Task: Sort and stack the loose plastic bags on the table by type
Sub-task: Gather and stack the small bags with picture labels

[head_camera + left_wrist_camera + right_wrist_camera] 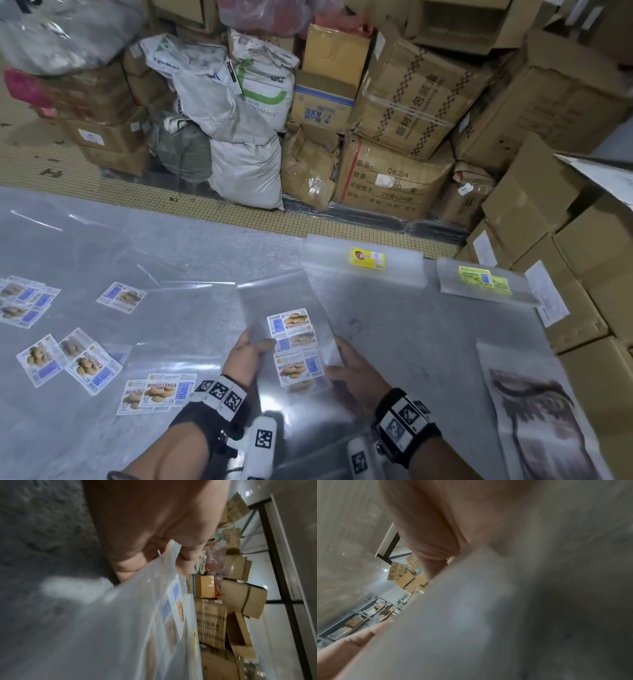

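I hold a bundle of clear plastic bags with "Biskut Lenga" labels [295, 346] above the table, one hand on each long edge. My left hand [251, 353] pinches the left edge, thumb on top by the labels; the left wrist view shows the bundle [137, 615] between thumb and fingers [187, 555]. My right hand [346, 363] grips the right edge, thumb on top. The right wrist view is filled by blurred plastic [471, 615]. Loose bags of the same kind [89, 366] lie scattered on the left. A yellow-labelled stack [366, 258] and a green-yellow-labelled stack [484, 279] lie at the far right.
The table [154, 240] is covered in clear sheeting. A large printed bag [534, 411] lies at the right near edge. Cardboard boxes [565, 240] crowd the right side, and sacks [239, 137] and boxes stand on the tiled floor beyond the far edge.
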`<act>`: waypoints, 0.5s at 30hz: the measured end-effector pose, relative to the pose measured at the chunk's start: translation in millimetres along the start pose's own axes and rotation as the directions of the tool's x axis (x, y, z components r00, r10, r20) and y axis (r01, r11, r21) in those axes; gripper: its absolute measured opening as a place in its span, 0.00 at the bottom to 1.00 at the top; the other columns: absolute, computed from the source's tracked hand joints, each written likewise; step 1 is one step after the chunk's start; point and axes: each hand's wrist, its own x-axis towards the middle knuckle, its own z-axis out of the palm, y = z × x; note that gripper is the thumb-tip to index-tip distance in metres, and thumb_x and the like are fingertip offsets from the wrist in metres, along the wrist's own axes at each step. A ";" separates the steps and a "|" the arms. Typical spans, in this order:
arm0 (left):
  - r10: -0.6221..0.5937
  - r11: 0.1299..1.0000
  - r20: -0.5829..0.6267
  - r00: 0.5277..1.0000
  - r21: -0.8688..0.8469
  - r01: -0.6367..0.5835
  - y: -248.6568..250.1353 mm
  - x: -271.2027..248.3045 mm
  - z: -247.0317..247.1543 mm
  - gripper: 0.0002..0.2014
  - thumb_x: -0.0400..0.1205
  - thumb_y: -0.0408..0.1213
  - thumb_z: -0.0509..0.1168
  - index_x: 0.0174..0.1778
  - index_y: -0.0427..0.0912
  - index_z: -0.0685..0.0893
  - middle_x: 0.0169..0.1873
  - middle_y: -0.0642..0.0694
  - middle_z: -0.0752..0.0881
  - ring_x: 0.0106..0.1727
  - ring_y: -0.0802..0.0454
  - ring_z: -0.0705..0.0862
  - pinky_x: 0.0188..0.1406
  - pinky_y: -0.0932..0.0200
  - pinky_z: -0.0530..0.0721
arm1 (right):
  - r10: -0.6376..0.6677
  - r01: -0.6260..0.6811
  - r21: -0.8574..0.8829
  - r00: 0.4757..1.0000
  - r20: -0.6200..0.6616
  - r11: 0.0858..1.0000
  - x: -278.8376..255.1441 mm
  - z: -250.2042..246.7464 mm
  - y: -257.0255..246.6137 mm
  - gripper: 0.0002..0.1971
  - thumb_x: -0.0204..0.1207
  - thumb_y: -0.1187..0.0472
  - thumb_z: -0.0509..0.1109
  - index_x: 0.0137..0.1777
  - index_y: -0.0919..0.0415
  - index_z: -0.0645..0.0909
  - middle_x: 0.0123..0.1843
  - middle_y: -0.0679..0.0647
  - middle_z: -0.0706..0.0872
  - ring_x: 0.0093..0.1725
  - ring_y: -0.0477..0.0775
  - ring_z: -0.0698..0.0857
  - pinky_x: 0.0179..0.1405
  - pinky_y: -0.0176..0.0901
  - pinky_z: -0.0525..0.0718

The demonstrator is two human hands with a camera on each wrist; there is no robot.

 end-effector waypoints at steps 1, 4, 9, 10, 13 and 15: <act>-0.036 0.999 0.013 0.999 -0.028 0.037 4.3 -2.6 0.6 0.15 0.79 0.24 0.64 0.60 0.40 0.82 0.51 0.30 0.89 0.53 0.29 0.88 0.52 0.36 0.87 | 0.018 -0.018 -0.016 1.000 0.005 1.000 -0.3 -3.2 -1.0 0.29 0.78 0.70 0.68 0.73 0.41 0.72 0.64 0.43 0.88 0.60 0.48 0.88 0.62 0.48 0.85; -0.153 0.984 -0.006 0.988 -0.099 0.151 18.1 5.5 -5.2 0.15 0.79 0.32 0.66 0.62 0.37 0.82 0.52 0.29 0.89 0.53 0.29 0.88 0.56 0.32 0.85 | 0.062 -0.059 -0.086 0.998 0.026 0.995 0.0 -10.1 -0.1 0.31 0.73 0.63 0.73 0.72 0.34 0.72 0.72 0.39 0.81 0.72 0.51 0.80 0.75 0.60 0.76; -0.234 0.971 -0.062 0.970 0.041 0.237 20.1 19.4 -12.1 0.15 0.79 0.32 0.69 0.59 0.26 0.84 0.48 0.28 0.90 0.39 0.36 0.89 0.41 0.46 0.88 | 0.083 -0.074 -0.138 0.995 0.063 0.988 0.3 -20.3 -4.3 0.30 0.73 0.62 0.73 0.73 0.38 0.74 0.70 0.43 0.84 0.68 0.54 0.84 0.71 0.61 0.79; -0.237 0.969 -0.080 0.968 0.046 0.241 17.3 21.1 -12.6 0.15 0.79 0.32 0.69 0.58 0.26 0.84 0.49 0.27 0.89 0.40 0.35 0.89 0.44 0.43 0.87 | 0.084 -0.077 -0.128 0.995 0.052 0.989 -1.1 -20.9 -7.9 0.28 0.74 0.63 0.72 0.72 0.41 0.75 0.67 0.45 0.85 0.64 0.54 0.87 0.68 0.59 0.82; -0.231 0.973 -0.097 0.968 -0.026 0.230 9.3 24.2 -13.0 0.17 0.80 0.35 0.68 0.62 0.29 0.82 0.55 0.25 0.87 0.46 0.30 0.89 0.53 0.30 0.85 | 0.089 -0.088 -0.082 0.996 0.010 0.993 -3.5 -28.7 -8.3 0.23 0.79 0.60 0.71 0.73 0.49 0.76 0.66 0.49 0.86 0.62 0.55 0.88 0.65 0.53 0.84; -0.213 0.976 -0.149 0.966 -0.083 0.202 9.7 23.5 -13.4 0.16 0.80 0.36 0.67 0.63 0.36 0.80 0.56 0.26 0.87 0.44 0.31 0.89 0.47 0.28 0.85 | 0.124 -0.123 -0.069 0.992 0.004 0.990 -5.1 -37.5 -5.0 0.21 0.81 0.61 0.70 0.73 0.54 0.76 0.65 0.51 0.87 0.63 0.56 0.87 0.66 0.50 0.83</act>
